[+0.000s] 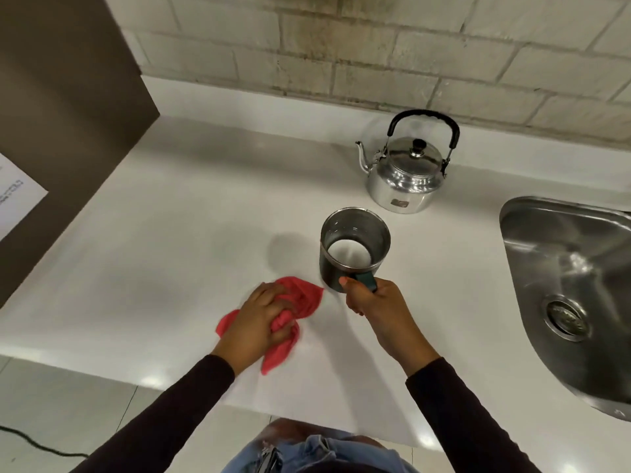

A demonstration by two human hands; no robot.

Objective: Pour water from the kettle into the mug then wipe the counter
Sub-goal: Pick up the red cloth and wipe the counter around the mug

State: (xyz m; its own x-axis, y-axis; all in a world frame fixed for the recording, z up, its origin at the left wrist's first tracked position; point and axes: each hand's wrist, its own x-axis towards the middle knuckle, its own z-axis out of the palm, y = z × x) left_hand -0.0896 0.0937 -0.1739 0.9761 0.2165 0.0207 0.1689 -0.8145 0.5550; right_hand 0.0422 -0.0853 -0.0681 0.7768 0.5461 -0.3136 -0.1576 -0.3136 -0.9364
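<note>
A shiny metal kettle [406,172] with a black handle stands upright near the back wall, lid on, spout pointing left. In front of it is a dark steel mug [353,249], held by its handle in my right hand [374,303] and tilted slightly towards me; it seems lifted a little off the white counter [170,233]. My left hand [257,324] presses a crumpled red cloth [300,300] onto the counter, just left of the mug. The cloth looks blurred. I cannot tell how much water is in the mug.
A steel sink [566,285] with a drain is sunk into the counter at the right. A brown cabinet side [61,114] rises at the left. A tiled wall [375,46] runs behind. The counter's front edge is close to my body; a black cable lies on the floor at the lower left.
</note>
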